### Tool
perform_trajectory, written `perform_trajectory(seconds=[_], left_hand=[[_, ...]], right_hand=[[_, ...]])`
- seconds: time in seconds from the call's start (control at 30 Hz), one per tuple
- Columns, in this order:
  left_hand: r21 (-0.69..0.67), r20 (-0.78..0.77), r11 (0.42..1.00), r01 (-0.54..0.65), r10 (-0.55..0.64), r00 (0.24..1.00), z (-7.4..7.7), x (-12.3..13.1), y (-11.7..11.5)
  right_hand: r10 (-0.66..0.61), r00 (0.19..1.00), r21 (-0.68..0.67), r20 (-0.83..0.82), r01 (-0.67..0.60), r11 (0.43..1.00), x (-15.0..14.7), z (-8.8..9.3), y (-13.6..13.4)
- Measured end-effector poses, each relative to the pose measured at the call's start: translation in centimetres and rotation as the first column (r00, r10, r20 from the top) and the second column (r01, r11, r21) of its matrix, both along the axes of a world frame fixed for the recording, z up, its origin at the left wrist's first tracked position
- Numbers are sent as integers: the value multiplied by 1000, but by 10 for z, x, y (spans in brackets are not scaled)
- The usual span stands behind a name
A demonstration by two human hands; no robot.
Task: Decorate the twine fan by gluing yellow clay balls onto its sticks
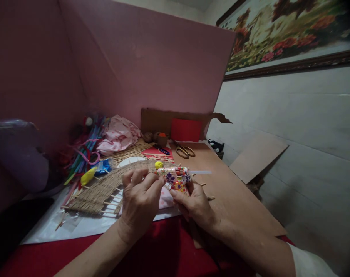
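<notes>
A pink panel (151, 65) rises beyond the flowered glue gun (176, 176). Up to the glue gun's right, a framed painting (290, 34) is cut off by the view's top and right borders; marks at its upper left are too small to read. Right of the glue gun stretches a brown board (241, 204), its outer edge slanting nearer. Leftward, the woven piece (94, 194) runs partly hidden behind the left hand (141, 196), whose fingers curl beside the nozzle; whether they pinch anything, I cannot tell. The right hand (196, 204) wraps the glue gun's handle. Scissors (185, 151) lie just beyond.
</notes>
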State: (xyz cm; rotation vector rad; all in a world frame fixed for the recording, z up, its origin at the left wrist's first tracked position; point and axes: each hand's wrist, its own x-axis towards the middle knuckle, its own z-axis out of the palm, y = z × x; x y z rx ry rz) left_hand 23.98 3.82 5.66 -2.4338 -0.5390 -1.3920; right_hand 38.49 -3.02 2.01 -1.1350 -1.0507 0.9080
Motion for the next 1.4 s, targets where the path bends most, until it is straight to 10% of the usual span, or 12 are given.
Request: perform_trajectory(seconds=[1.4], left_hand=[[-72, -39, 997, 15, -18, 999, 8, -1, 2]], right_hand=[[-111, 989, 17, 95, 110, 994, -12, 4, -7]])
